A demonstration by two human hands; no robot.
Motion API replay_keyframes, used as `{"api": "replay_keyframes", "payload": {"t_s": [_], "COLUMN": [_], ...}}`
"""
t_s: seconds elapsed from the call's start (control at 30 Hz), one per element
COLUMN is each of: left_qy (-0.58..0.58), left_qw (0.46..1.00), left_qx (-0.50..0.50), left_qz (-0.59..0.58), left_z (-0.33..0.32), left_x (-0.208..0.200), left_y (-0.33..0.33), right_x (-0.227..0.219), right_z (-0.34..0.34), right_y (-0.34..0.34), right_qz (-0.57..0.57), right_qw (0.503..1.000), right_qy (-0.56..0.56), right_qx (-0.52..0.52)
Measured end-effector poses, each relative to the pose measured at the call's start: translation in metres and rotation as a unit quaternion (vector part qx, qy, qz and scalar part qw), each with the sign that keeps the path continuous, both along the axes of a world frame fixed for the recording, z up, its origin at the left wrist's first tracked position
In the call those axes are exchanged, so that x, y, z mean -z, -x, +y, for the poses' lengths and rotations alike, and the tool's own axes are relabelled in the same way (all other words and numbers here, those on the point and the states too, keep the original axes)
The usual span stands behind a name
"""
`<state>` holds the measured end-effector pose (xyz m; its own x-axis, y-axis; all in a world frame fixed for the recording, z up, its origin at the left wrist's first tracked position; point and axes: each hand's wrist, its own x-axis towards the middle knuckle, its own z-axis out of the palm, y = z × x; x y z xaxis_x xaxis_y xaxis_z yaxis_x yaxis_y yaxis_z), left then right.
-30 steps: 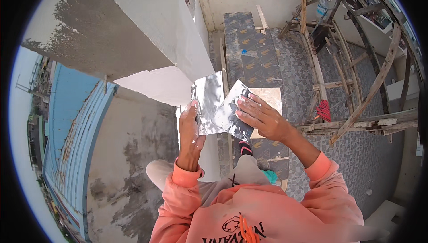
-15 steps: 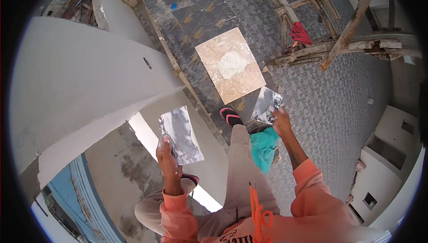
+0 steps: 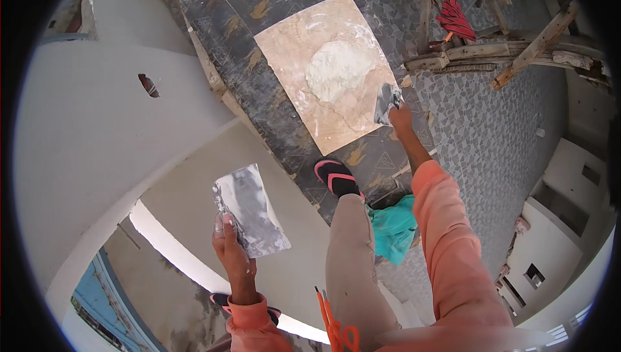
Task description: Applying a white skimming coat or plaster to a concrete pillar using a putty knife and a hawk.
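Note:
In my left hand (image 3: pixel 231 248) is a shiny rectangular metal putty blade (image 3: pixel 259 206), smeared with white along its edges and held flat, well off to the left of the board. My right hand (image 3: pixel 401 119) grips a second metal putty blade (image 3: pixel 386 103), tilted over the right edge of a beige marbled board (image 3: pixel 288 42). A mound of white putty (image 3: pixel 339 71) is heaped on that board. The right blade is close to the mound's lower right side; I cannot tell whether it touches the board. The fingers of both hands are wrapped round their blades.
My foot in a black and pink sandal (image 3: pixel 336 176) stands on the dark patterned surface just below the board. A teal cloth or bag (image 3: pixel 393 226) lies beside my leg. Wooden beams (image 3: pixel 537 48) and a red striped item (image 3: pixel 456 21) are at upper right. A curved white wall (image 3: pixel 84 106) fills the left.
My right hand has reached forward with its blade, from below the board to over its right edge. The left hand with its blade has shifted slightly left and lower. The view has moved closer to the board.

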<state>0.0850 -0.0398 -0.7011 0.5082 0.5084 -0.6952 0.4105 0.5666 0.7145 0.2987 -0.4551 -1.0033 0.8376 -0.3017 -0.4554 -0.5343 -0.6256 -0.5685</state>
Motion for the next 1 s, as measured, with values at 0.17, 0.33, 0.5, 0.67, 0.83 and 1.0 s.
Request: {"api": "replay_keyframes", "payload": {"t_s": [0.17,0.33,0.5,0.67,0.83,1.0], "left_qy": [-0.002,-0.011,-0.003,0.009,0.009,-0.010], "left_qw": [1.000,0.998,0.999,0.998,0.998,0.997], "left_qx": [-0.010,0.035,0.020,0.030,0.036,0.044], "left_qz": [0.022,0.053,0.046,0.045,0.052,0.055], "left_z": [-0.007,0.003,-0.011,-0.022,-0.036,-0.033], "left_x": [0.048,0.069,0.082,0.088,0.070,0.054], "left_y": [0.010,0.023,0.018,0.015,-0.002,-0.013], "right_x": [0.048,0.080,0.088,0.093,0.089,0.055], "right_z": [-0.054,-0.028,-0.037,-0.017,-0.022,0.003], "right_y": [-0.062,-0.075,-0.112,-0.117,-0.098,-0.072], "right_qz": [-0.061,-0.061,-0.011,0.011,0.099,0.115], "right_qw": [0.983,0.968,0.985,0.968,0.896,0.837], "right_qy": [-0.126,-0.196,-0.166,-0.247,-0.425,-0.513], "right_qx": [0.117,0.147,0.050,-0.040,0.076,0.153]}}
